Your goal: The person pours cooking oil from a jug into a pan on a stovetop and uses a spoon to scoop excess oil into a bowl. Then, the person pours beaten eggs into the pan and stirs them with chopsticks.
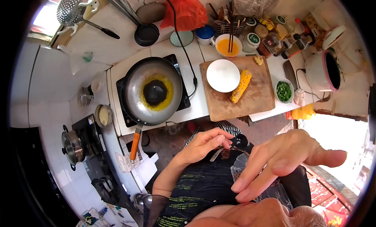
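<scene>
My left hand (211, 144) hangs in front of my dark clothing with its fingers loosely bent and nothing in them. Close to the camera, my right hand (288, 158) is raised with thumb and fingers apart, also holding nothing. Neither hand touches the counter. Ahead of them lies a wooden cutting board (256, 101) bearing a white bowl (223, 75), a partly stripped corn cob (241, 86) and a small yellowish piece that looks like ginger (259, 60). To the left, a wok (133, 97) with yellow oil sits on an induction cooker (183, 102), its orange handle pointing toward me.
Behind the board stands a bowl of beaten egg (228, 44) with chopsticks in it. A bowl of chopped greens (284, 91) is right of the board, near a rice cooker (321, 70). Several seasoning jars (250, 42) line the back. A black cable (182, 42) crosses beside the wok.
</scene>
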